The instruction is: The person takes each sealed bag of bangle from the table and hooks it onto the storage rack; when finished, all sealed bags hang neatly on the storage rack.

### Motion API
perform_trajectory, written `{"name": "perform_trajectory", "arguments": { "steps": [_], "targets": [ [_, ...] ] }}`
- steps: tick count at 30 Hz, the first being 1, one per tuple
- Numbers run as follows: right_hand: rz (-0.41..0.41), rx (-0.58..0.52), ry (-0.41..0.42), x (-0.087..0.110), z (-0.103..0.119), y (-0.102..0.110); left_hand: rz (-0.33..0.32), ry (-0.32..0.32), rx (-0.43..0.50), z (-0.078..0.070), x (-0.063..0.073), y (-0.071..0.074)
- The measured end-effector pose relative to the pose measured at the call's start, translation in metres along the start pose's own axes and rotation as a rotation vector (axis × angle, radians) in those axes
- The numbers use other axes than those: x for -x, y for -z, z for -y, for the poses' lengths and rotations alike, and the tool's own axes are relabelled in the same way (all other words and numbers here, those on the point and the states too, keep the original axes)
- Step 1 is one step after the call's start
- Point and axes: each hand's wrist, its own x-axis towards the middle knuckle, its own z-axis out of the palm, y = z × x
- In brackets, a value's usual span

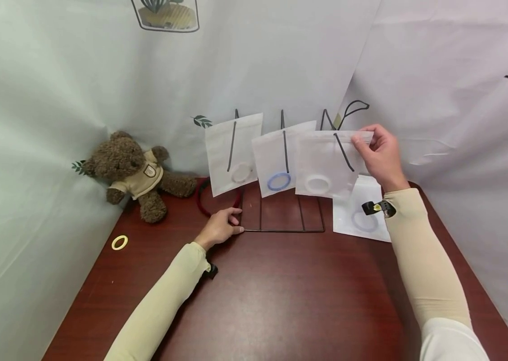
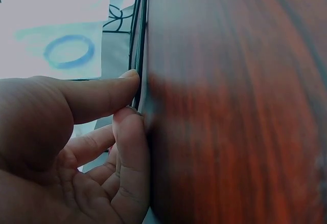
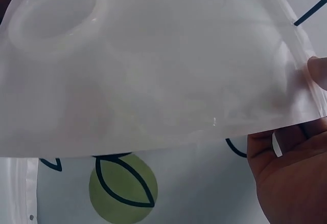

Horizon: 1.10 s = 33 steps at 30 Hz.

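Observation:
A black wire rack [image 1: 281, 228] stands on the dark red table [image 1: 281, 301], with frosted bags hung on its upright prongs. My right hand [image 1: 377, 150] pinches the top corner of the rightmost hung bag [image 1: 326, 163], which holds a white ring [image 1: 317, 184]; in the right wrist view that bag [image 3: 153, 70] fills the frame. The middle bag [image 1: 276, 155] holds a blue ring [image 1: 278, 181], the left bag [image 1: 231, 150] a white ring. My left hand [image 1: 222, 226] rests on the rack's front left corner, thumb and finger on the wire [image 2: 139, 55].
Another bag with a bluish ring [image 1: 362, 213] lies flat on the table under my right wrist. A brown teddy bear [image 1: 137, 175] sits in the back left corner, a yellow ring [image 1: 119, 242] lies near the left edge, and a dark red hoop [image 1: 204, 198] lies behind the rack.

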Motion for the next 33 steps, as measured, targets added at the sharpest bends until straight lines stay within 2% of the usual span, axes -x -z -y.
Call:
{"name": "perform_trajectory", "arguments": {
  "steps": [5, 10, 17, 23, 27, 33],
  "targets": [
    [0.023, -0.029, -0.016, -0.001, 0.001, 0.004, 0.002, 0.004, -0.007, -0.002, 0.000, 0.000],
    [0.083, -0.098, -0.027, 0.003, -0.006, 0.011, -0.004, -0.001, -0.006, -0.002, -0.001, -0.002],
    [0.153, 0.049, -0.069, 0.012, -0.037, 0.031, -0.014, -0.005, -0.006, -0.002, 0.000, 0.000],
    [0.126, 0.114, -0.112, 0.015, -0.072, 0.047, -0.002, 0.000, 0.013, -0.002, 0.000, 0.002],
    [0.103, 0.129, -0.179, 0.017, -0.096, 0.056, 0.004, -0.003, 0.017, -0.002, 0.001, 0.002],
    [0.095, 0.268, -0.251, 0.021, -0.122, 0.069, 0.006, -0.003, 0.019, -0.003, 0.000, 0.001]
  ]
}}
